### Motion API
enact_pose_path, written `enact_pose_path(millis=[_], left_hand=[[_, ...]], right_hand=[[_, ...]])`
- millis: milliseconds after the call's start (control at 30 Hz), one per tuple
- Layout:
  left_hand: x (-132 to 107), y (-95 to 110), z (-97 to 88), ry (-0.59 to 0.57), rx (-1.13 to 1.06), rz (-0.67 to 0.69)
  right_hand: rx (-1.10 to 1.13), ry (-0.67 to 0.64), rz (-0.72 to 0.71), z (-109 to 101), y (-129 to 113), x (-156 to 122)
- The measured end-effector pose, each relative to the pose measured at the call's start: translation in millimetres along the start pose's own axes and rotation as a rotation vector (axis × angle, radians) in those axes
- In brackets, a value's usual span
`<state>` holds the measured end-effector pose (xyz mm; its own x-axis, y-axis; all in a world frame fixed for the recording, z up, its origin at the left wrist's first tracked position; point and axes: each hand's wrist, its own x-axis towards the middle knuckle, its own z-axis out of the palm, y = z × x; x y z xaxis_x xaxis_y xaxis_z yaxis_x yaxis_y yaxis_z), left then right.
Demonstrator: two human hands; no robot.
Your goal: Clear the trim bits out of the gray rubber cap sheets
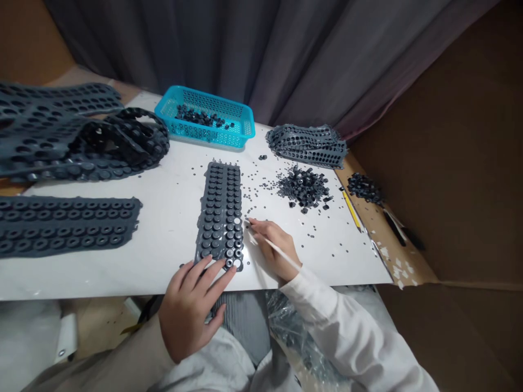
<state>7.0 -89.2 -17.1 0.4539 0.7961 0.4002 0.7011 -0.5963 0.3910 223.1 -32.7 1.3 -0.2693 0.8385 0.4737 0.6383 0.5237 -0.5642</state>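
A dark grey rubber sheet (221,209) studded with round rings lies lengthwise on the white table (171,250). My left hand (192,305) rests at the sheet's near end, fingers spread flat on it. My right hand (273,245) sits just right of the sheet, closed around a thin white stick (274,247). The stick's tip points at the sheet's right edge, where a few holes show white.
A turquoise basket (208,118) holding dark rings stands at the back. A pile of loose rings (304,188) and scattered bits lie right of the sheet. More rubber sheets lie at left (65,223), far left (77,130) and back right (308,144). A yellow pencil (351,209) lies near the cardboard wall.
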Motion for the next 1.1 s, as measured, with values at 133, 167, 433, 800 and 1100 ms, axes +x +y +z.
enact_pose_path(millis=[133, 167, 433, 800, 1100], left_hand=[[-0.7, -1.2, -0.8, 0.016, -0.006, 0.012], [-0.6, -1.4, -1.6, 0.02, -0.013, 0.021], [0.3, -2.4, -2.7, 0.02, -0.026, 0.048], [1.9, -1.9, -0.8, 0.036, -0.032, 0.042], [-0.1, -1.8, 0.1, 0.032, -0.047, 0.032]], right_hand=[[0.322, 0.004, 0.171, -2.2, -6.1, 1.3], [0.358, -0.013, 0.174, -2.5, -7.4, 1.6], [0.391, -0.076, 0.1, -1.3, -7.6, 2.9], [0.365, -0.105, 0.051, -1.6, -6.6, 2.9], [0.337, -0.125, 0.009, -2.7, -6.3, 2.8]])
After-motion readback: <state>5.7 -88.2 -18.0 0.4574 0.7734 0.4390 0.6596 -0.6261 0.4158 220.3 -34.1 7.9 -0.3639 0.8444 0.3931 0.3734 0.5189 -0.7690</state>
